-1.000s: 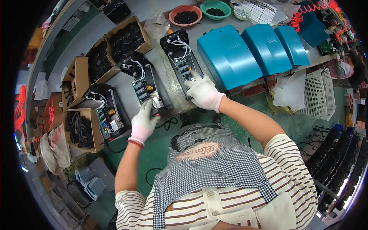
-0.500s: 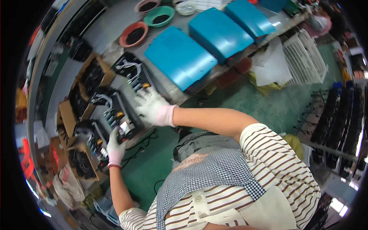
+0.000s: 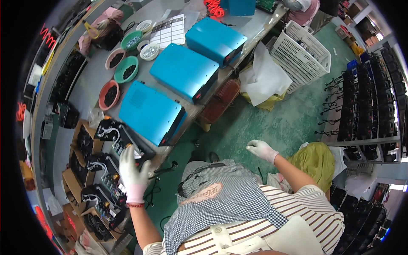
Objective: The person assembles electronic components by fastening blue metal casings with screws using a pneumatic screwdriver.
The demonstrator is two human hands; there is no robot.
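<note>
My left hand (image 3: 134, 174), in a white glove with a pink cuff, is open with fingers spread beside a row of uncovered black machine units. The nearest black unit (image 3: 135, 146) has white wires and a circuit board showing. Another opened unit (image 3: 104, 168) sits farther left, partly hidden by the hand. My right hand (image 3: 261, 149), gloved alike, hovers over the floor away from the bench. Its fingers are drawn together and nothing shows in them. A turquoise machine casing (image 3: 146, 112) stands on the bench ahead of the left hand.
More turquoise casings (image 3: 182, 70) line the bench edge. Bowls of small black parts (image 3: 109, 95) and metal parts stand behind them. Cardboard boxes (image 3: 72, 182) flank the units at left. White crates (image 3: 297, 51), a yellow-green sack (image 3: 312, 163) and racks of black units (image 3: 346, 110) are at right.
My right hand has left the uncovered units and swung right over the floor, its fingers drawing together. My left hand has lifted off a unit and opened. The view has turned toward the right.
</note>
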